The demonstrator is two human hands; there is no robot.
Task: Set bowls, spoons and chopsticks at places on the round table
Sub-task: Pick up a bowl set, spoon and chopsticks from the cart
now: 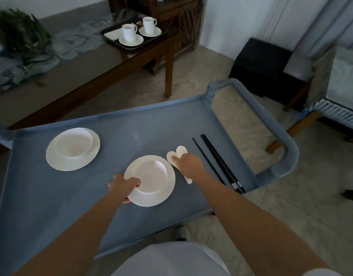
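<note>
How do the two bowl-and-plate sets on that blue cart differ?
The near set is gripped at its plate rim by the left hand; the far set sits untouched. The near set lies beside the spoons under the right hand; the far one stands alone. Both are white bowls on plates.

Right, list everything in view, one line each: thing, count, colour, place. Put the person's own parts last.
cart: one, blue, centre.
bowl-on-plate sets: two, white; near one at cart front, far one at cart left.
spoons: two, white, right of near set.
chopsticks: black, cart right edge; count unclear.
cups on saucers: two, white, on dark tray.
side table: one, dark wood, behind cart.
left hand: grip on near plate rim.
right hand: on spoons.
</note>
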